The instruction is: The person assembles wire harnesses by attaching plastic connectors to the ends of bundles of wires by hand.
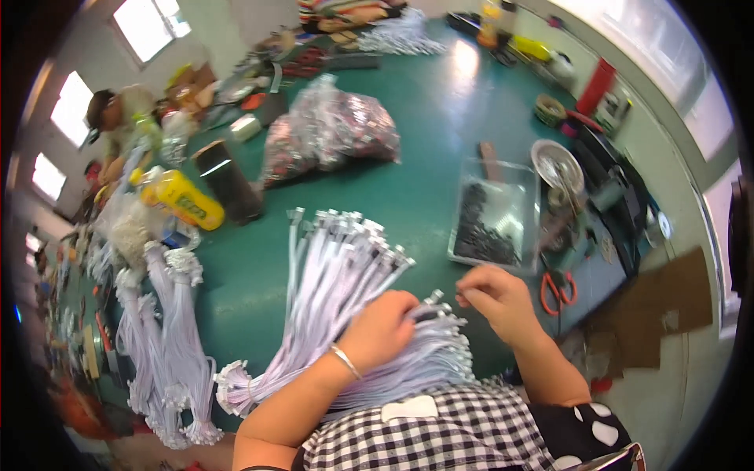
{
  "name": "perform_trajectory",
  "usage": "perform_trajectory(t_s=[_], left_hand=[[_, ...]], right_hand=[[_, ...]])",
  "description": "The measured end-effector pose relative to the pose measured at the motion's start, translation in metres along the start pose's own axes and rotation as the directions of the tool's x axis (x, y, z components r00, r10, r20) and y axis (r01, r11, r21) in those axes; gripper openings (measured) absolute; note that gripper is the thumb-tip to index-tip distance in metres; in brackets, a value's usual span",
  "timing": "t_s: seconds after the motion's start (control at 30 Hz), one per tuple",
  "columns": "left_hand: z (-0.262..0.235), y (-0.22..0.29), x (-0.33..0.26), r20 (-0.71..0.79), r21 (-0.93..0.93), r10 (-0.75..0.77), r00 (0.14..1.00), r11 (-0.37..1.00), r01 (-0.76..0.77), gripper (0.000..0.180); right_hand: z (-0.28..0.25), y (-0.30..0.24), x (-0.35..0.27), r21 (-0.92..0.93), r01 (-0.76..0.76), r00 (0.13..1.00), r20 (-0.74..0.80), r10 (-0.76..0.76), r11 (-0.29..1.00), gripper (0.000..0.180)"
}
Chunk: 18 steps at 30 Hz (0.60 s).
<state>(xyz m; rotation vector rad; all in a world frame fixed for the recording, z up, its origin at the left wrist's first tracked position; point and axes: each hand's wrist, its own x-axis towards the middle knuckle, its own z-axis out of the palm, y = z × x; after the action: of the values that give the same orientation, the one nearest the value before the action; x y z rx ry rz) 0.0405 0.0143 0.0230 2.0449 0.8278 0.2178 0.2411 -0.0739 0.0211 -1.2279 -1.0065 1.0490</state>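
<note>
White cables (338,271) in big fan on green surface (424,188), close to person's tummy. Clear tray (512,206) of black bits (481,228) just past right hand (499,302). Step looks like work on one cable end (434,298); next move seems to need right fingertips there. Left hand (381,330) curled round cables. Right thumb and finger pressed together; cannot tell if pinching something tiny.

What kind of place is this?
It looks like a small workshop, though I can't be sure. There are bundles of white cables on a big green table, a clear tray of small black parts, and orange-handled scissors.
</note>
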Motion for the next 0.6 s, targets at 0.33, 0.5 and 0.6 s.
perform_trajectory(t_s=[0.33,0.5,0.6], left_hand=[[0.018,0.009,-0.004,-0.097,0.192,0.281,0.955,0.947,-0.259,0.010],[0.028,-0.001,-0.008,-0.188,-0.255,0.192,0.963,0.937,-0.237,0.013],[0.027,0.000,-0.011,-0.216,-0.344,0.143,0.966,0.915,-0.213,0.014]], right_hand=[[0.013,0.004,-0.011,-0.007,0.176,0.971,-0.165,-0.175,0.984,0.011],[0.012,0.016,-0.007,0.163,0.158,0.963,-0.245,-0.115,0.974,0.013],[0.018,0.011,-0.010,0.142,0.176,0.963,-0.229,-0.140,0.974,0.013]])
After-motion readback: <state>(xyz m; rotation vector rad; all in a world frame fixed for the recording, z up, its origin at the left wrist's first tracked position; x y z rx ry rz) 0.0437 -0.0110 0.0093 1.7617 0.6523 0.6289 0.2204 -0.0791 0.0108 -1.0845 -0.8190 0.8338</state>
